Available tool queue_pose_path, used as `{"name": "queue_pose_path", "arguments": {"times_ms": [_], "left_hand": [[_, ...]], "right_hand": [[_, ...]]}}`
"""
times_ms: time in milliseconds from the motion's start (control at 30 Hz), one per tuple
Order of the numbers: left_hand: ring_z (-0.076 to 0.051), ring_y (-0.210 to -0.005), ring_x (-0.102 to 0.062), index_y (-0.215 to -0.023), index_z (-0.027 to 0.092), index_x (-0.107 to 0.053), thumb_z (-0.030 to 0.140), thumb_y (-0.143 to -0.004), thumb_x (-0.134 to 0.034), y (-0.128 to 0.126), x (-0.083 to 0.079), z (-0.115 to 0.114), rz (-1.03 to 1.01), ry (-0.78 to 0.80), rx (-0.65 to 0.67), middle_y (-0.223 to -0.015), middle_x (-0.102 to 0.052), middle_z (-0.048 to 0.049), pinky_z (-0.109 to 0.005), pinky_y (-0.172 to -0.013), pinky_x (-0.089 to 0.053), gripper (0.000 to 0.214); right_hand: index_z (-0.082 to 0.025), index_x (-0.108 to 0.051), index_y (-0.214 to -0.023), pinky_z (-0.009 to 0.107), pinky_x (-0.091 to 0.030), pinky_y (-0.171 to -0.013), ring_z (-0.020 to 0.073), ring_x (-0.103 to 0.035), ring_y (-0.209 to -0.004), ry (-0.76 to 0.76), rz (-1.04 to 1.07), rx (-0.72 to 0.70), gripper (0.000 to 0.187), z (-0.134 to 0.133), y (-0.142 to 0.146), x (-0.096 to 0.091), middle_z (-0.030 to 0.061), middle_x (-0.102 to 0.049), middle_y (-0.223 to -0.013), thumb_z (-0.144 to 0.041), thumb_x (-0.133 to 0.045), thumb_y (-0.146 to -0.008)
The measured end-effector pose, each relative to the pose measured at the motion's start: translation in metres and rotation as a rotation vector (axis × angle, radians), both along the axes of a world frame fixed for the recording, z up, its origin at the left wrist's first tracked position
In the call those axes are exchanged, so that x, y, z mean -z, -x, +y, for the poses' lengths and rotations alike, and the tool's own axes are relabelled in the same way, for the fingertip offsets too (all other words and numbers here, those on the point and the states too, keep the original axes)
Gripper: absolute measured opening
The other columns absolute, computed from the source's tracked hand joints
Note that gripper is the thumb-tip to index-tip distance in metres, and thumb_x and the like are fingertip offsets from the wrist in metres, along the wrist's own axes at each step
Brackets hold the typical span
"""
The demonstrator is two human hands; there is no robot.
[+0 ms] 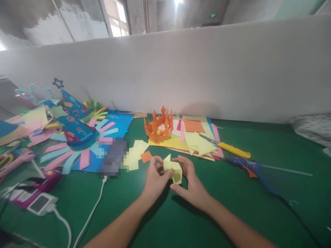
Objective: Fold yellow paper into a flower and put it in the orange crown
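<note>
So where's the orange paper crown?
In the head view, the orange crown sits slightly left of centre, beyond the left hand, at the coloured paper pile's left end.

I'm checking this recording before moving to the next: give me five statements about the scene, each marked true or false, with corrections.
1. The left hand holds a folded pale yellow paper piece. True.
2. The right hand grips the blue glue gun. False: it curves beside the paper piece; the glue gun lies farther right on the green table.
3. The paper crown is purple. False: it is orange.
4. Pink and light blue strips fan out around a blue cone hat. True.
5. The yellow-handled knife lies left of the crown. False: it lies to the crown's right.
</note>
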State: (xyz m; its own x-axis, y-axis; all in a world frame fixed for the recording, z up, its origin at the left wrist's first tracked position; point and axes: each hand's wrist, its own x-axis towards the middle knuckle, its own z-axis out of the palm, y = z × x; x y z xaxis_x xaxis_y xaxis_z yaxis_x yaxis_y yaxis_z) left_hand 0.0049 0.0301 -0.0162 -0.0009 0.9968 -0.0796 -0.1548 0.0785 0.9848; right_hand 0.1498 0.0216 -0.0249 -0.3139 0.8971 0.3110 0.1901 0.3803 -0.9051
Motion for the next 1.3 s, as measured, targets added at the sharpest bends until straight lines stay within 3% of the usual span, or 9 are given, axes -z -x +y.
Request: {"name": "queue_pose_path", "arguments": {"times_ms": [300,433,533,600,733,933,1033,1133,1300], "left_hand": [[-0.013,-0.060,-0.058,-0.094,0.021,-0.039,0.020,-0.062,-0.072,0.007,-0.001,0.003,0.015,0.035,0.145,-0.062,-0.057,0.0062,-0.022,-0.057,-0.043,0.046],[-0.014,-0.065,-0.059,-0.099,0.020,-0.038,0.028,-0.063,-0.073,0.012,-0.007,0.005,-0.031,0.069,0.272,-0.075,-0.061,0.0008,-0.026,-0.060,-0.046,0.050],[-0.019,-0.082,-0.061,-0.110,0.020,-0.040,0.030,-0.062,-0.074,0.027,-0.020,0.010,0.176,-0.030,0.425,-0.095,-0.062,-0.0063,-0.032,-0.072,-0.049,0.059],[-0.024,-0.101,-0.056,-0.115,0.020,-0.043,0.033,-0.067,-0.071,0.044,-0.029,0.016,0.479,-0.186,0.255,-0.112,-0.058,-0.0110,-0.039,-0.088,-0.043,0.057],[-0.033,-0.129,-0.030,-0.122,0.015,-0.043,0.036,-0.082,-0.053,0.082,-0.031,0.029,1.255,-0.265,-0.490,-0.127,-0.051,-0.0166,-0.060,-0.104,-0.004,0.047],[-0.038,-0.128,-0.029,-0.125,0.009,-0.041,0.039,-0.084,-0.047,0.107,-0.007,0.032,1.539,-0.129,-0.438,-0.120,-0.057,-0.0178,-0.066,-0.100,-0.001,0.051],[-0.038,-0.129,-0.027,-0.125,0.009,-0.041,0.038,-0.083,-0.048,0.099,-0.009,0.032,1.516,-0.211,-0.509,-0.124,-0.053,-0.0203,-0.066,-0.100,-0.002,0.051],[-0.034,-0.118,-0.040,-0.118,0.013,-0.045,0.034,-0.082,-0.050,0.078,-0.016,0.030,1.249,-0.290,-0.464,-0.121,-0.052,-0.0181,-0.058,-0.098,-0.022,0.042],[-0.015,-0.083,-0.054,-0.110,0.019,-0.042,0.009,-0.067,-0.054,0.031,-0.012,0.013,0.416,-0.160,0.111,-0.100,-0.053,-0.0068,-0.028,-0.072,-0.045,0.045]], "right_hand": [[-0.024,-0.030,-0.120,0.026,-0.049,-0.059,0.0161,-0.060,-0.071,0.247,0.115,-0.009,0.041,0.001,0.005,-0.004,0.0021,-0.059,-0.085,-0.024,-0.050,-0.084],[-0.024,-0.032,-0.116,0.025,-0.046,-0.057,0.0144,-0.059,-0.066,0.285,0.106,0.019,0.038,0.003,0.003,-0.004,0.0006,-0.059,-0.082,-0.024,-0.051,-0.084],[-0.024,-0.034,-0.113,0.024,-0.045,-0.056,0.0145,-0.058,-0.065,0.284,0.092,0.064,0.037,0.005,0.002,-0.003,-0.0011,-0.058,-0.077,-0.023,-0.053,-0.081],[-0.024,-0.034,-0.112,0.024,-0.044,-0.054,0.0150,-0.057,-0.064,0.297,0.095,0.095,0.037,0.006,0.001,-0.003,-0.0026,-0.056,-0.072,-0.023,-0.052,-0.080],[-0.023,-0.035,-0.112,0.024,-0.043,-0.053,0.0154,-0.057,-0.063,0.311,0.090,0.116,0.037,0.006,0.001,-0.003,-0.0034,-0.054,-0.068,-0.023,-0.051,-0.079],[-0.023,-0.036,-0.111,0.023,-0.040,-0.050,0.0151,-0.055,-0.060,0.314,0.076,0.134,0.037,0.005,0.001,-0.007,-0.0052,-0.050,-0.062,-0.023,-0.051,-0.078],[-0.023,-0.036,-0.111,0.023,-0.038,-0.048,0.0151,-0.054,-0.057,0.318,0.075,0.139,0.037,0.005,0.001,-0.007,-0.0059,-0.048,-0.060,-0.023,-0.051,-0.077],[-0.023,-0.036,-0.111,0.023,-0.038,-0.048,0.0145,-0.053,-0.057,0.320,0.082,0.135,0.037,0.006,0.001,-0.006,-0.0056,-0.049,-0.062,-0.024,-0.052,-0.078],[-0.024,-0.035,-0.111,0.023,-0.039,-0.049,0.0135,-0.053,-0.058,0.316,0.121,0.130,0.037,0.007,0.000,-0.004,-0.0042,-0.052,-0.068,-0.024,-0.052,-0.078]]}}
